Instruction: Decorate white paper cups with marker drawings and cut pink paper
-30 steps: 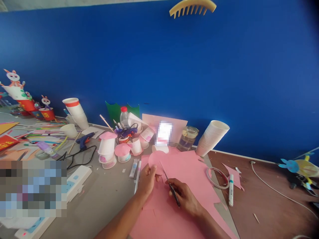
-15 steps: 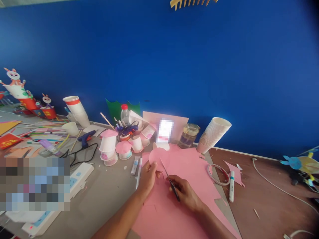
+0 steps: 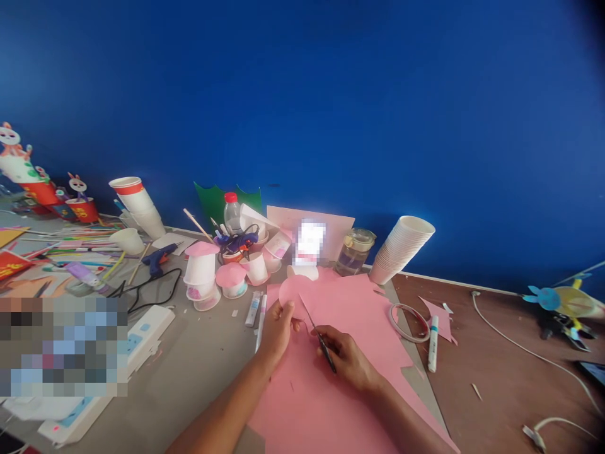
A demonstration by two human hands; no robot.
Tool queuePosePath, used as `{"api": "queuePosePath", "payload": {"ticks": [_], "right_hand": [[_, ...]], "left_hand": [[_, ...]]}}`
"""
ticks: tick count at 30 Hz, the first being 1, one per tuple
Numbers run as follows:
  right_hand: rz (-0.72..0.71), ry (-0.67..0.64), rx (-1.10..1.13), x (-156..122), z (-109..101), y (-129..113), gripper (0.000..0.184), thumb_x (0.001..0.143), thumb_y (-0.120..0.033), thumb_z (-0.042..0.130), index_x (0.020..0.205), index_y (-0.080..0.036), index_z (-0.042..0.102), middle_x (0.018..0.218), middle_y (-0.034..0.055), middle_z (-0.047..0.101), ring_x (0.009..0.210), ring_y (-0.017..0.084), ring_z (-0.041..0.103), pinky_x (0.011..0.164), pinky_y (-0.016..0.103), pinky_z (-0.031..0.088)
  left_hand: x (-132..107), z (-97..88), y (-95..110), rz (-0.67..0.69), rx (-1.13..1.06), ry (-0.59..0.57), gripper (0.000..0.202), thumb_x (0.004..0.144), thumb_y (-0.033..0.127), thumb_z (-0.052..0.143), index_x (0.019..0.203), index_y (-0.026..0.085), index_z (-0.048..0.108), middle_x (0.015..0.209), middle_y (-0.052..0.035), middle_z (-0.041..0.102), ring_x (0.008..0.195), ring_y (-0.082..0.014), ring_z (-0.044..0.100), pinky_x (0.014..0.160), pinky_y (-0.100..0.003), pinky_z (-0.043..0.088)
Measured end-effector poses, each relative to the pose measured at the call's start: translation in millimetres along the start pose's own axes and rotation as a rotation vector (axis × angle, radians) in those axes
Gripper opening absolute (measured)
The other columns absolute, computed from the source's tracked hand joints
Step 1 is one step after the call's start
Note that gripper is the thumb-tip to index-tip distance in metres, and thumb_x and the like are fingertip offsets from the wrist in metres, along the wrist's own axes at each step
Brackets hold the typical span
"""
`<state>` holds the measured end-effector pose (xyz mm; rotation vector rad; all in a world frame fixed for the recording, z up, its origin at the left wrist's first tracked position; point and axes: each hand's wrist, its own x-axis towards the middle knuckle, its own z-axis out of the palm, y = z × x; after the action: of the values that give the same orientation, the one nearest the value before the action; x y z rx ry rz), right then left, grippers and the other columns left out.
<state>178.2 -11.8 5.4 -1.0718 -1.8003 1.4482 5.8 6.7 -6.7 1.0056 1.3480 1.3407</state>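
Pink paper disc [image 3: 293,290] and black-handled scissors [image 3: 324,349] in two hands.
The left hand [image 3: 278,329] pinches the disc's near edge between thumb and fingers, above the far left part of a pink paper sheet [image 3: 345,309]; the right hand's [image 3: 350,360] fingers curl closed around the scissors' handles. Trimming seems in hand; the next snip would call for a steady pinch, fingertips clear of the blades. The sheet covers part of a grey tabletop [image 3: 203,372], beside a brown surface [image 3: 510,391], before a blue wall [image 3: 302,107].
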Motion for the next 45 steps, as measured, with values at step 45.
{"api": "queuePosePath", "payload": {"ticks": [45], "right_hand": [[-0.011, 0.034, -0.056, 0.3, 2.5, 5.9, 0.024, 0.084, -0.026, 0.05, 0.103, -0.015, 0.059, 0.065, -0.0023, 0.05, 0.056, 0.011, 0.042, 0.054, 0.023, 0.036]], "left_hand": [[-0.6, 2.3, 5.8, -0.036, -0.136, -0.016, 0.037, 0.078, 0.052, 0.056, 0.062, 0.019, 0.052, 0.048, 0.0031, 0.052, 0.048, -0.0128, 0.052, 0.054, -0.024, 0.04]]}}
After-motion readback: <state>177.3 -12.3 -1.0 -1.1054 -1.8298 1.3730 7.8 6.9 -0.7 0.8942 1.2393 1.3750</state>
